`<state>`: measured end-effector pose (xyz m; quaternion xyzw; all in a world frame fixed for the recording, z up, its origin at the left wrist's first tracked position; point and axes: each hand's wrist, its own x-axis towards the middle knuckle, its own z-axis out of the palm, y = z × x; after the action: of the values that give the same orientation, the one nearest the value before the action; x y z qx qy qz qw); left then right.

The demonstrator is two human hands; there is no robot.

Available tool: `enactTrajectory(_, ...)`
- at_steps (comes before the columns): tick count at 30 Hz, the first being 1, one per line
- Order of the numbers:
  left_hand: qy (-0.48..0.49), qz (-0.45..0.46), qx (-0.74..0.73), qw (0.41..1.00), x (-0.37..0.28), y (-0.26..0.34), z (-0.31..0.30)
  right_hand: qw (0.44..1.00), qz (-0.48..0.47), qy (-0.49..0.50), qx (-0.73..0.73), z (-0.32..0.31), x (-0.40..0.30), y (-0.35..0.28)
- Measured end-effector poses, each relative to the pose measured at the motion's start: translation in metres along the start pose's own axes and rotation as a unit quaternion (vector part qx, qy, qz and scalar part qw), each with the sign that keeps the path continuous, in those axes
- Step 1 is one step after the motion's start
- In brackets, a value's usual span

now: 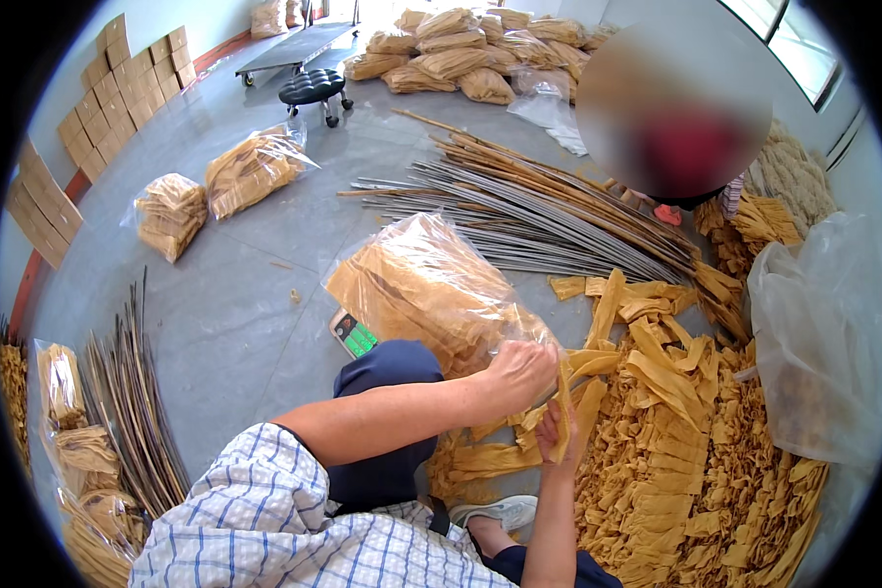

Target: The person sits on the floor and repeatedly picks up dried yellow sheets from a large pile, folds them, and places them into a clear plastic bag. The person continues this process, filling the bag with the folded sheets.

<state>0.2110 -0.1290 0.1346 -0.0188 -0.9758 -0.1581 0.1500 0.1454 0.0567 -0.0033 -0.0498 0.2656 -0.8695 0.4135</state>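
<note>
My left hand (523, 371) is closed in a fist at the gathered mouth of a large clear plastic bag (419, 287). Folded yellow sheets that look like dried tofu skin fill the bag. Just below, my right hand (556, 434) has its fingers around a long yellow strip (563, 400), whose upper end reaches the bag's mouth. A digital scale (353, 333) with a lit green display sticks out from under the bag's near left side. To my right lies a broad heap of dried yellow sheets (654, 441), with loose strips (661, 367) on top.
Bundled poles (544, 206) lie beyond the bag. Two filled bags (253, 173) rest at left, near a wheeled stool (312, 88) and platform cart (301, 48). Stacked bags (478, 51) stand at the back. A blurred person (680, 140) is far right, behind a translucent plastic sack (816, 338).
</note>
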Motion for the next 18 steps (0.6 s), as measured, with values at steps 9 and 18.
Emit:
enactTrajectory(9,-0.018,0.016,0.023,0.999,0.003,-0.007,0.002,0.943,0.156,-0.046,-0.291,-0.006,0.032,0.007)
enactTrajectory(18,-0.110,-0.012,-0.078,0.991,-0.001,-0.001,-0.004,0.841,0.261,-0.111,-0.460,0.019,0.055,-0.078)
